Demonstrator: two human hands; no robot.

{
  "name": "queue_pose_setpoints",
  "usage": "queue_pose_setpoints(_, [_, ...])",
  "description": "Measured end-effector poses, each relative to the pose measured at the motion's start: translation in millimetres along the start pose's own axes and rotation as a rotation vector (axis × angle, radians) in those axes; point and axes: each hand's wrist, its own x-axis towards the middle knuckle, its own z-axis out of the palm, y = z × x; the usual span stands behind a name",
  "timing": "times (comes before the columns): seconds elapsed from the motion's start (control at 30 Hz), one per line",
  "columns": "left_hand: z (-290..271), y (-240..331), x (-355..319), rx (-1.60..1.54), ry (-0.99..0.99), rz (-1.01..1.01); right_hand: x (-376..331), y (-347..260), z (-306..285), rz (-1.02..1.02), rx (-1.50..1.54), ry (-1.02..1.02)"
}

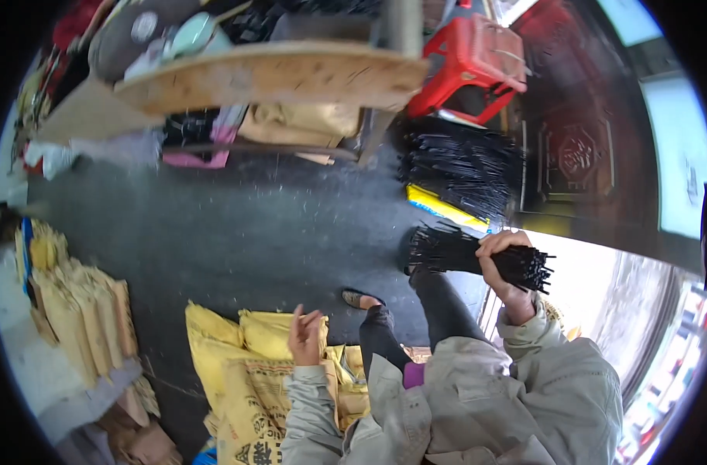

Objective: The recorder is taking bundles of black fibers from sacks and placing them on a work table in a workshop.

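Lettering (259, 448) marks the yellow sack (249, 403) near spread left hand (305, 336); right hand (500, 256) clamps black strips (449, 251).

We look down from the person's head, through the left one of two wide fisheye cameras worn side by side. The view is upright, its left being the person's left. Nearest to us is the pale jacket (562, 387), filling the lower right; the left hand (305, 335) and the right hand (496, 271) lie farther out, and the dark floor (237, 232) lies deepest below. Ahead, toward the top, we reach the wooden table (276, 76), its front edge bending across our view and its right corner just right of centre.
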Motion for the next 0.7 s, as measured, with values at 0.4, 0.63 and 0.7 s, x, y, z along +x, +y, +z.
queue_pose_setpoints(0.4, [56,164,20,0.406,-0.062,0.194,82,-102,-203,-0.243,-0.257,0.615])
queue_pose_setpoints(0.63, [50,227,81,0.555,-0.087,0.435,146,-174,-244,-0.294,-0.234,0.673])
queue_pose_setpoints(0.7, [59,247,113,0.593,-0.133,0.570,171,-191,-249,-0.335,-0.158,0.744])
